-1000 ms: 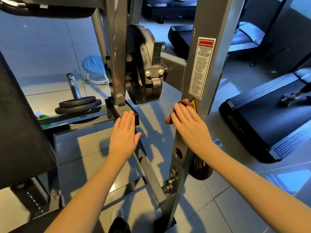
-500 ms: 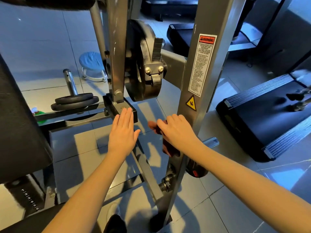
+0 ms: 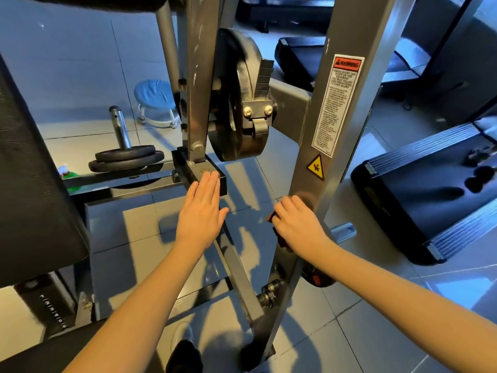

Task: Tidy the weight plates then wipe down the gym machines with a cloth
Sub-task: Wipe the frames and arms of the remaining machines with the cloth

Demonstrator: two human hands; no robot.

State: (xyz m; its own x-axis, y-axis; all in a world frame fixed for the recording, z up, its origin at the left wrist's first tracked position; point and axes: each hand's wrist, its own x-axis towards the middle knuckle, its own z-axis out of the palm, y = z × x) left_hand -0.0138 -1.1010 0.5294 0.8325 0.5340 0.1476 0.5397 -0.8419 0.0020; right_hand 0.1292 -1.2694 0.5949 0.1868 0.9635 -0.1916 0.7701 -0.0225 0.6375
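Two bare hands in view, both low on the machine. Right hand (image 3: 298, 227) curls over a reddish-brown cloth (image 3: 278, 237), gripping it and pressing it against the near edge of the grey steel upright post (image 3: 330, 168), just below a yellow triangular sticker (image 3: 316, 168) and a white warning label (image 3: 337, 109). Most of the cloth hides under the palm; only a crumpled edge shows on the hand's left side. Left hand (image 3: 200, 214) lies flat, released, fingers straight and together, fingertips touching a black metal block (image 3: 188, 168) at the foot of the inner grey column (image 3: 199, 90); whether the palm bears on the slanted brace (image 3: 239, 281) below is unclear. Two black weight plates (image 3: 126, 158) sit stacked on an upright chrome peg (image 3: 121, 127), well left of both hands. Large black plate (image 3: 236, 103) hangs on the machine between the columns. Blue round stool (image 3: 154, 94) behind; black treadmill (image 3: 425, 200) at right.
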